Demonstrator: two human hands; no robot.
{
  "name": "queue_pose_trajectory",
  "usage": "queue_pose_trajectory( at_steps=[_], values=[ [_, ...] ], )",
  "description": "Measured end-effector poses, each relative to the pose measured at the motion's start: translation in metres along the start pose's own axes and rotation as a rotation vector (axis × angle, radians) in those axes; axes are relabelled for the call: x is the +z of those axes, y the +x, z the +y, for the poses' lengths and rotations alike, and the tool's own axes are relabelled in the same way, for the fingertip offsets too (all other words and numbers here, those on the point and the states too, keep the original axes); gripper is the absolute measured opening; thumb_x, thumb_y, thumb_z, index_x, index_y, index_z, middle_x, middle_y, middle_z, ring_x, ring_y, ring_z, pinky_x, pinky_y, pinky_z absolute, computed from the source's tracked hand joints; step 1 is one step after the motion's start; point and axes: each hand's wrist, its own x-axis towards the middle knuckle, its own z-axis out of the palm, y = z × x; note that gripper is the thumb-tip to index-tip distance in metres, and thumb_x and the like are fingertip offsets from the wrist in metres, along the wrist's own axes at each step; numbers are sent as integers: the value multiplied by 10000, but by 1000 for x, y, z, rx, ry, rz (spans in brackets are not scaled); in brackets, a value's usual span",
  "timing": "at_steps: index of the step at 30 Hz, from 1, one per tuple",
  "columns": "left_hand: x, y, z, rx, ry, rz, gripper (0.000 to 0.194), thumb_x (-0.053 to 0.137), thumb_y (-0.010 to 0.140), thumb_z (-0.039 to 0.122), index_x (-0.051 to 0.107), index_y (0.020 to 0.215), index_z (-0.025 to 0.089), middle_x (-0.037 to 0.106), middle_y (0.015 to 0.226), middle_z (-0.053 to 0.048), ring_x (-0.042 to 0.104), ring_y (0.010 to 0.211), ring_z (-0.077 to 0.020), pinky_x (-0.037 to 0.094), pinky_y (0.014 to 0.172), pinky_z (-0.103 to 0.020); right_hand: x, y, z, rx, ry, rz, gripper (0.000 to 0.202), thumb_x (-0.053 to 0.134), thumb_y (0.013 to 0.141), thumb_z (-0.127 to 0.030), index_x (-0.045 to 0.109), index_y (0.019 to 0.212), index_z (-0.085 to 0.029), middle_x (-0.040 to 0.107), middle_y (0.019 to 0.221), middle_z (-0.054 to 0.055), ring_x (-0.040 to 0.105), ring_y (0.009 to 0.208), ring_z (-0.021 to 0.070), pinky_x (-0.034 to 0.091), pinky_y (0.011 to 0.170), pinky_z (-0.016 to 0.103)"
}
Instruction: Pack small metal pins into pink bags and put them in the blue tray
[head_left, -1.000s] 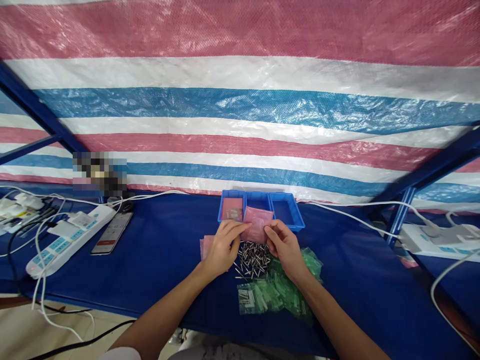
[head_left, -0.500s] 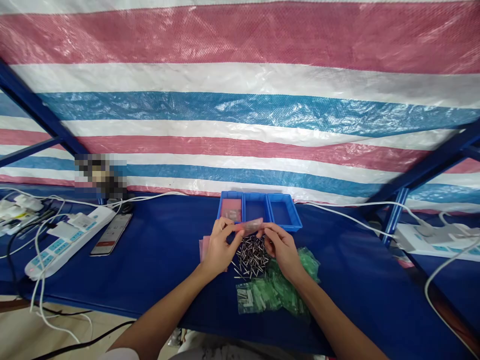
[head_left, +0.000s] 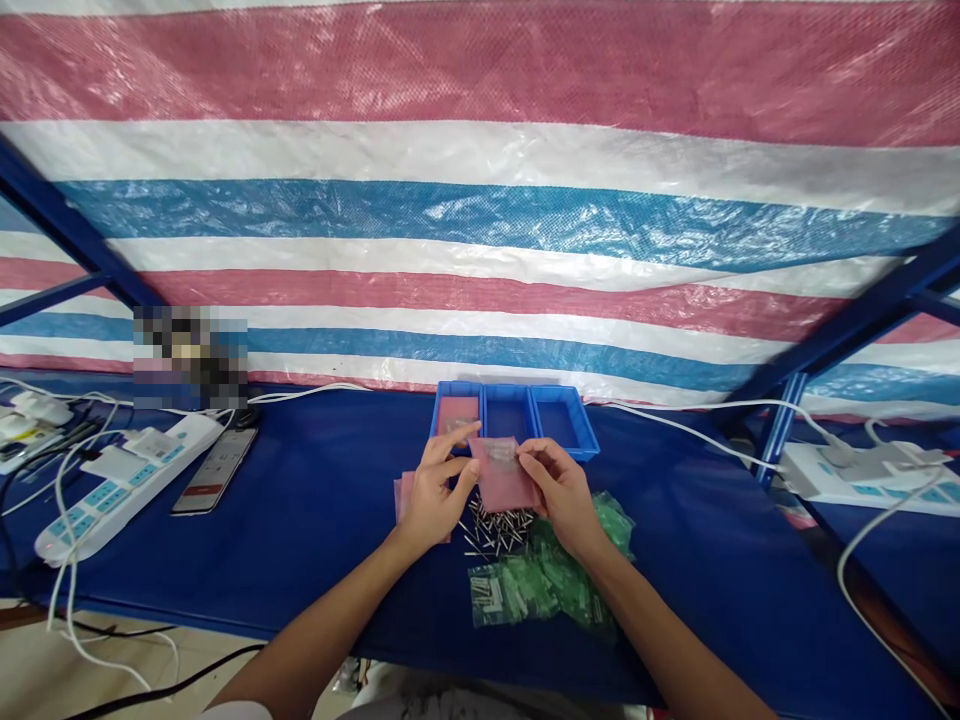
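Observation:
A small pink plastic bag [head_left: 507, 480] hangs over the pile of metal pins [head_left: 495, 532]. My right hand [head_left: 559, 492] pinches the bag by its right edge. At the bag's left edge is my left hand [head_left: 439, 490], its fingers apart, the thumb and a fingertip close to the bag; it does not grip it. More pink bags [head_left: 405, 492] lie partly hidden beneath my left hand. Green plastic bags [head_left: 555, 575] are heaped below and beside my right hand. Behind the hands stand three joined blue bins [head_left: 566, 422]; the left one holds pink bags [head_left: 458, 410].
On the left are a power strip [head_left: 127, 490] with white plugs and cables, and a phone [head_left: 216, 472]. Another power strip [head_left: 862, 478] sits at the right. A striped sheet [head_left: 480, 220] rises behind the blue table [head_left: 315, 520] between blue frame bars.
The pink bag has gone from a narrow, edge-on strip held between both hands to facing the camera. My left fingers have opened away from it, while my right hand still holds it.

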Motion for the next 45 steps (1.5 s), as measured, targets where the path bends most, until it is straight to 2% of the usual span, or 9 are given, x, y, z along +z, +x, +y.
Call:
queue_pose_trajectory(
  at_steps=[5, 11, 15, 19, 25, 29, 33, 38, 45],
  values=[
    [0, -5, 3, 97, -6, -23, 274, 547, 1081, 255, 819, 1050, 238, 793, 1085, -70, 626, 1030, -241, 504, 931, -428, -2, 0, 2, 49, 113, -47, 301, 684, 968, -496, 734, 989, -200, 653, 819, 23, 372, 452, 66, 297, 321, 190],
    [3, -10, 3, 72, -32, -33, 321, 517, 1061, 185, 740, 1289, 222, 752, 1026, -88, 630, 997, -244, 514, 913, -419, -3, 2, 10, 33, 47, -42, 307, 767, 921, -499, 686, 1051, -233, 445, 562, -90, 310, 397, 63, 279, 320, 164],
    [5, -11, -2, 72, -46, -59, 496, 426, 1018, 59, 675, 1400, 254, 727, 1087, -87, 636, 1043, -235, 533, 937, -405, 1, 2, 7, 22, 46, -41, 330, 773, 914, -508, 614, 1051, -254, 485, 614, -91, 335, 406, 65, 292, 313, 157],
    [7, -10, -4, 89, -27, -45, 434, 523, 1029, 102, 664, 1404, 268, 723, 1146, -83, 647, 1075, -229, 541, 959, -397, 4, 0, 2, -14, 88, -31, 395, 820, 875, -461, 560, 1126, -301, 527, 695, -92, 326, 426, 64, 284, 310, 148],
    [7, -7, -3, 64, 64, 38, 221, 642, 1037, 245, 753, 1227, 256, 661, 1055, -78, 620, 1032, -224, 531, 919, -380, -1, -1, 2, 21, 12, -52, 279, 713, 943, -481, 735, 1026, -216, 474, 602, -57, 326, 419, 76, 282, 344, 199],
    [5, -4, 2, 42, 72, 106, 144, 661, 1032, 300, 772, 1087, 226, 657, 1095, -92, 623, 1079, -238, 534, 920, -382, -1, -1, 2, 13, 7, -73, 281, 752, 910, -462, 748, 1058, -222, 569, 668, -29, 340, 442, 83, 269, 369, 215],
    [8, -9, 0, -44, 21, 92, 150, 634, 1049, 319, 731, 1052, 205, 698, 903, -45, 653, 864, -190, 547, 806, -323, 3, -3, 2, -4, -44, -76, 310, 809, 874, -504, 704, 965, -227, 398, 530, -88, 318, 411, 86, 252, 383, 224],
    [16, -17, -11, -105, -74, 126, 443, 606, 1061, 327, 499, 1476, 215, 717, 999, -48, 698, 864, -177, 592, 839, -327, 4, -3, 3, 18, -24, -90, 339, 777, 901, -540, 643, 956, -234, 403, 541, -97, 297, 398, 66, 245, 384, 213],
    [8, -13, -14, 22, -12, -88, 431, 406, 1095, 180, 551, 1495, 245, 652, 1381, -122, 629, 1280, -239, 505, 1129, -437, 5, 0, 0, 17, 62, -19, 469, 839, 840, -481, 555, 1152, -276, 622, 784, -55, 354, 412, 53, 239, 367, 197]
  ],
)
